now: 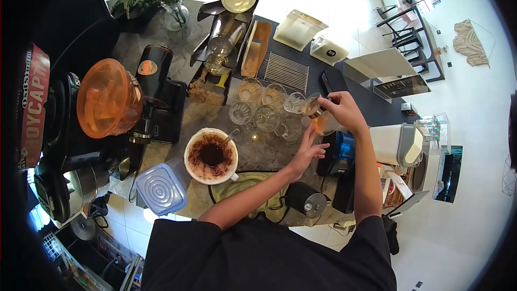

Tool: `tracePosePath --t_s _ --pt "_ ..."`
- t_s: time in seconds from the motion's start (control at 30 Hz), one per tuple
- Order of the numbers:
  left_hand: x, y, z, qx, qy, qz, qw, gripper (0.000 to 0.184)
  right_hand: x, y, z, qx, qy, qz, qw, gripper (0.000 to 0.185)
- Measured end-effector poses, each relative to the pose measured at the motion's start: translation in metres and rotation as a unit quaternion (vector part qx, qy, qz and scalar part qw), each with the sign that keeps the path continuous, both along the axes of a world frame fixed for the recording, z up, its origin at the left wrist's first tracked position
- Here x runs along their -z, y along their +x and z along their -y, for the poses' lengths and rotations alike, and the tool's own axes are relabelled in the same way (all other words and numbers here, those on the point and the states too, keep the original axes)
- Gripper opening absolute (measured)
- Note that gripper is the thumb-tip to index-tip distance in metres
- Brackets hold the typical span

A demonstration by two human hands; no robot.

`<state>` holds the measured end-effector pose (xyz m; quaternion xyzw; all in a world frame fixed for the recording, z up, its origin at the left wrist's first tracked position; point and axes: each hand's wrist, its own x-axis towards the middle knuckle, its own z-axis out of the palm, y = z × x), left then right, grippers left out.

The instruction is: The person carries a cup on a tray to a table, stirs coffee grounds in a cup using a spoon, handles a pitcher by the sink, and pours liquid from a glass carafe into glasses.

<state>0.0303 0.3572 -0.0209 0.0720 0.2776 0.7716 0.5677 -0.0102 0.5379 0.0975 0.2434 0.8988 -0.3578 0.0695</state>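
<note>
My right hand (346, 110) grips a small glass (311, 105) with a dark band, tilted above the row of glasses. Just below it stands a glass with something orange (320, 125) inside. My left hand (307, 156) is open, its fingers stretched toward that glass; whether the fingertips touch it I cannot tell. Several clear glasses (266, 118) stand grouped to the left, some with a little amber colour inside. Further left is a large white mug (235, 177) holding dark brown liquid, with a spoon (231, 136) leaning in it.
A blue-lidded container (161, 188) and an orange tub (110, 97) stand at left, beside a black grinder (156, 70). A green cloth (253, 186) and a dark pitcher (306, 200) lie near my body. Behind the glasses are a metal drip grate (287, 73) and a wooden tray (256, 48).
</note>
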Motion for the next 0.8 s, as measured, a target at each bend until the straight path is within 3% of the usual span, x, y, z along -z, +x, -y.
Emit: tracePosePath --t_s 0.33,0.4,0.6,0.8 --pt "-0.008 -0.003 0.000 0.016 0.000 -0.001 1.000 0.100 0.015 -0.006 -0.013 0.002 0.067 -0.008 0.998 0.051" --pt "-0.006 -0.003 0.001 0.019 -0.001 0.000 1.000 0.101 -0.007 -0.017 -0.003 -0.003 0.019 0.127 0.992 0.059" --pt "-0.006 -0.004 0.000 0.009 0.011 0.001 1.000 0.101 0.021 -0.009 -0.018 0.005 0.055 0.041 0.998 0.061" --pt "-0.007 -0.005 0.002 0.009 0.011 0.002 1.000 0.100 0.008 -0.013 -0.011 0.003 0.043 0.043 0.998 0.057"
